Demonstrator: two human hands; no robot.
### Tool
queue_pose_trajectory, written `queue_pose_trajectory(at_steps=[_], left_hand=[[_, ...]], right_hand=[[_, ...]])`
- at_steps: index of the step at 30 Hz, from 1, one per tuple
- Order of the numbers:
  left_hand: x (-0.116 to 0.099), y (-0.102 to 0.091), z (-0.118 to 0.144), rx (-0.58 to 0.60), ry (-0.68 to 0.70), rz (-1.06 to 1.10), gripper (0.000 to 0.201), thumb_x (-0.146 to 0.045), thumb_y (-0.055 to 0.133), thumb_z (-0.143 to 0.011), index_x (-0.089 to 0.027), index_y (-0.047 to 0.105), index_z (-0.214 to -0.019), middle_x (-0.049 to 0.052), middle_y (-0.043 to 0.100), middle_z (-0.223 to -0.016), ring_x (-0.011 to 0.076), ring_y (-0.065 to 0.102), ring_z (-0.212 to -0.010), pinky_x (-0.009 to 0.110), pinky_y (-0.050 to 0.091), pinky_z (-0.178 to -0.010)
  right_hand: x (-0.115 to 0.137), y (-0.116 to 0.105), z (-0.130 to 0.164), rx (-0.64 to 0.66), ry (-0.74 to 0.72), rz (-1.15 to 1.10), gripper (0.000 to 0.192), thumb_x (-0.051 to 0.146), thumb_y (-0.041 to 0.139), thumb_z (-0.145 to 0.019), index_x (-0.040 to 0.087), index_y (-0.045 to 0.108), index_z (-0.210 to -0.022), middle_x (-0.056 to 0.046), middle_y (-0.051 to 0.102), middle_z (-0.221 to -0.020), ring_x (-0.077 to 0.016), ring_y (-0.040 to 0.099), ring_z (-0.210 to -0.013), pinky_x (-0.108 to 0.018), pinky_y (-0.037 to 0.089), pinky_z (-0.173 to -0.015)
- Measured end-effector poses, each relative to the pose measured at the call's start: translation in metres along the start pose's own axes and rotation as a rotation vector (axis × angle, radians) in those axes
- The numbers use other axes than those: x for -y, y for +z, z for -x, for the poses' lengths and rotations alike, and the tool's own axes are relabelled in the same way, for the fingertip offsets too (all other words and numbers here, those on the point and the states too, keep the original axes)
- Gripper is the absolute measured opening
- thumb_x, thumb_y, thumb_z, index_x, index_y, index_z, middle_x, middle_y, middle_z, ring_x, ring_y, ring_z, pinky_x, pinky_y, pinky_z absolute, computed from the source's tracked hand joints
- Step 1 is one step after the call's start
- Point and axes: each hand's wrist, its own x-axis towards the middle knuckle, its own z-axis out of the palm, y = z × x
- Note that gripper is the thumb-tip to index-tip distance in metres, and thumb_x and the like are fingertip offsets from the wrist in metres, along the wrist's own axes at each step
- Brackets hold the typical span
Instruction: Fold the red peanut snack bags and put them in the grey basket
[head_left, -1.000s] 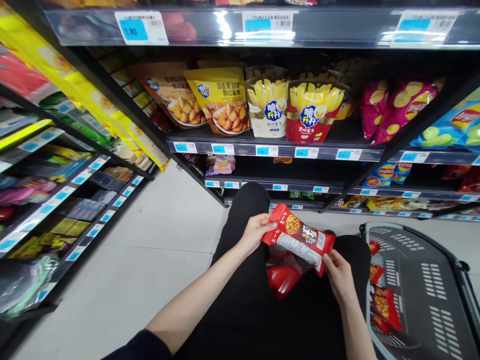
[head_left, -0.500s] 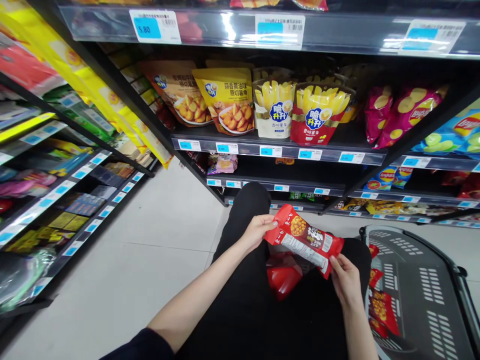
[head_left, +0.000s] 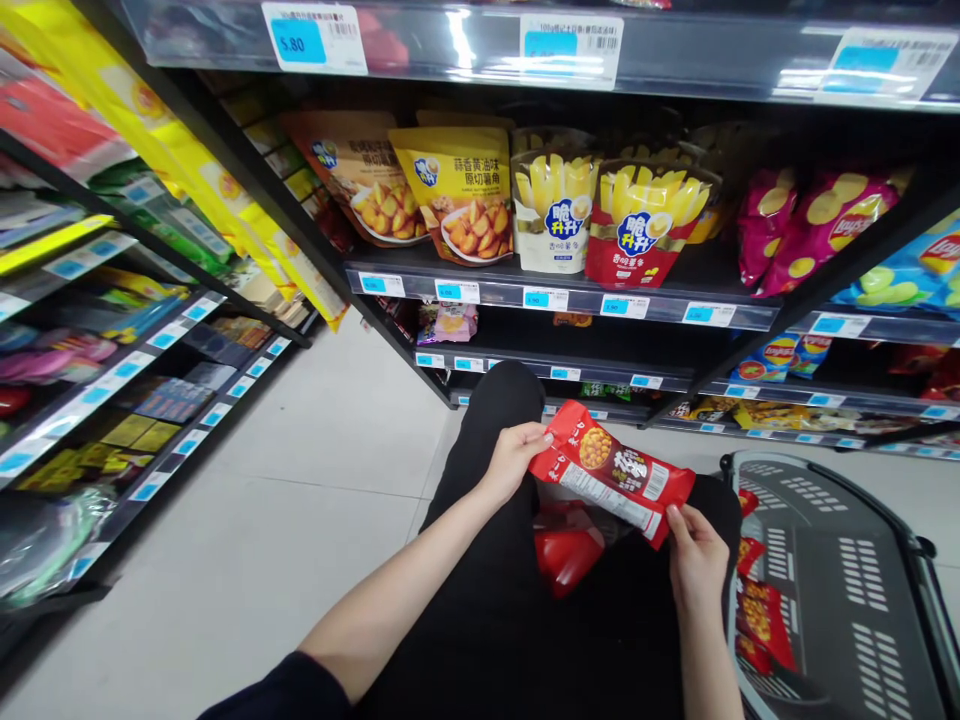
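Note:
A red snack packet (head_left: 611, 470), printed with a bowl of round nuts and a barcode, is stretched between my two hands above my lap. My left hand (head_left: 519, 462) is closed on its left end, thumb on top. At the lower right end, my right hand (head_left: 696, 545) pinches the packet's corner. Another shiny red bag (head_left: 568, 550) lies lower down between my legs, partly hidden by the held packet. Several red snack packets (head_left: 765, 620) rest in the grey shopping basket (head_left: 832, 560) beside my right leg.
Ahead stands a dark shelf unit with price tags (head_left: 545, 300). Its rows hold yellow potato snack pouches (head_left: 465, 200), fries pouches (head_left: 649, 220) and pink chip bags (head_left: 840, 225). Another shelf (head_left: 112, 390) runs along the left. Pale floor tiles (head_left: 322, 440) lie between them.
The view has shifted slightly, with the upper shelf edge higher in the picture. Both hands still hold the packet, its printed face turned a little more towards me.

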Motion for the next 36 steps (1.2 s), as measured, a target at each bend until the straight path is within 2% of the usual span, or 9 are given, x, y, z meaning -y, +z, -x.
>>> queue_pose_trajectory(at_steps=[4,16,21,24,26,29,31,33,36], left_hand=[[0.002,0.0,-0.001,-0.031,0.018,-0.017,0.023,-0.029,0.075,-0.06,-0.011,0.069,-0.073,0.005,0.071,-0.068,0.0148,0.063,-0.059,0.023,0.047,-0.059],[0.003,-0.004,-0.005,0.033,-0.021,-0.253,0.024,-0.03,0.074,-0.06,-0.013,0.067,-0.075,0.005,0.071,-0.07,0.018,0.065,-0.062,0.025,0.049,-0.059],[-0.002,-0.006,-0.004,0.148,-0.121,-0.26,0.027,-0.024,0.078,-0.053,-0.012,0.067,-0.075,0.005,0.071,-0.071,0.0184,0.065,-0.063,0.026,0.049,-0.06],[-0.004,-0.006,-0.004,0.216,-0.162,-0.283,0.028,-0.024,0.077,-0.055,-0.012,0.067,-0.078,0.005,0.07,-0.071,0.018,0.064,-0.062,0.026,0.048,-0.057],[-0.004,-0.006,-0.003,0.226,-0.088,-0.358,0.02,-0.026,0.074,-0.059,-0.013,0.067,-0.072,0.004,0.069,-0.067,0.0182,0.063,-0.063,0.027,0.047,-0.059],[-0.006,-0.004,0.003,0.145,0.195,-0.556,0.01,-0.026,0.071,-0.063,-0.017,0.066,-0.06,0.004,0.067,-0.07,0.0204,0.061,-0.077,0.03,0.046,-0.075],[-0.008,-0.003,0.008,0.068,0.345,-0.645,0.006,-0.024,0.069,-0.066,-0.019,0.068,-0.061,0.005,0.068,-0.077,0.021,0.059,-0.084,0.03,0.043,-0.083],[-0.011,-0.001,0.012,0.032,0.385,-0.657,0.005,-0.024,0.067,-0.068,-0.021,0.071,-0.068,0.006,0.069,-0.081,0.0211,0.06,-0.083,0.031,0.043,-0.084],[-0.015,-0.002,0.012,0.061,0.349,-0.572,0.009,-0.024,0.065,-0.07,-0.022,0.072,-0.074,0.006,0.07,-0.084,0.022,0.063,-0.082,0.033,0.046,-0.081]], right_hand=[[-0.004,-0.001,-0.002,0.013,-0.016,0.043,0.035,0.041,0.072,-0.062,0.013,0.067,-0.083,-0.006,0.067,-0.076,-0.0177,0.061,-0.066,-0.03,0.05,-0.064],[0.007,-0.002,0.002,0.067,0.007,0.004,0.031,0.04,0.071,-0.063,0.013,0.064,-0.078,-0.004,0.066,-0.07,-0.0149,0.058,-0.06,-0.026,0.048,-0.058],[0.011,-0.004,0.004,0.031,0.02,-0.041,0.032,0.04,0.072,-0.063,0.014,0.064,-0.08,-0.003,0.065,-0.071,-0.0146,0.058,-0.06,-0.027,0.047,-0.058],[0.014,-0.006,0.005,0.005,-0.018,-0.01,0.031,0.041,0.07,-0.064,0.015,0.063,-0.079,-0.002,0.064,-0.072,-0.0139,0.056,-0.06,-0.027,0.046,-0.059],[0.016,-0.007,0.006,-0.062,-0.124,0.083,0.03,0.043,0.069,-0.065,0.015,0.062,-0.075,-0.001,0.062,-0.069,-0.0136,0.055,-0.06,-0.026,0.045,-0.06],[0.018,-0.01,0.01,-0.172,-0.302,0.261,0.029,0.045,0.066,-0.067,0.016,0.06,-0.069,0.0,0.06,-0.065,-0.014,0.053,-0.061,-0.025,0.043,-0.061],[0.021,-0.01,0.014,-0.176,-0.357,0.322,0.029,0.045,0.062,-0.071,0.017,0.061,-0.068,0.0,0.059,-0.062,-0.015,0.054,-0.06,-0.026,0.043,-0.061],[0.026,-0.011,0.018,-0.123,-0.415,0.318,0.025,0.042,0.059,-0.075,0.018,0.063,-0.07,-0.002,0.062,-0.065,-0.0174,0.057,-0.064,-0.029,0.045,-0.066],[0.038,-0.013,0.026,0.017,-0.528,0.253,0.019,0.036,0.061,-0.074,0.019,0.067,-0.081,-0.007,0.066,-0.085,-0.0226,0.06,-0.083,-0.036,0.045,-0.079]])
